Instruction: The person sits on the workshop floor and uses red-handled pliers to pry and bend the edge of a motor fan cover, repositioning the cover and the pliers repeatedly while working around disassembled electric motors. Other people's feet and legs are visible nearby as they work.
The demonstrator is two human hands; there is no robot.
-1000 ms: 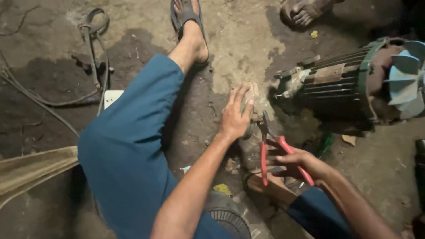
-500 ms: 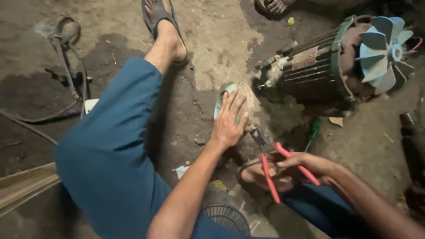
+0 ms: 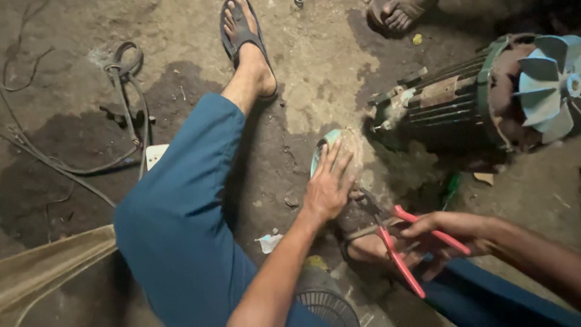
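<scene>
I sit on a dirt floor in blue trousers. My left hand presses flat on a round, dusty part with a pale green rim that stands on the ground. My right hand grips the red handles of a pair of pliers, whose jaws point up-left toward the base of that round part, just below my left palm. A large old electric motor with a green band and a pale blue fan lies on its side to the right of the round part.
Dark cables loop across the floor at left, near a small white box. My sandalled foot stretches ahead. Another person's foot shows at the top. A black fan grille lies by my knee.
The view has shifted, so the motor now sits further right. My left hand stays on the round part, and the pliers remain at its base with their jaws slightly closer in.
</scene>
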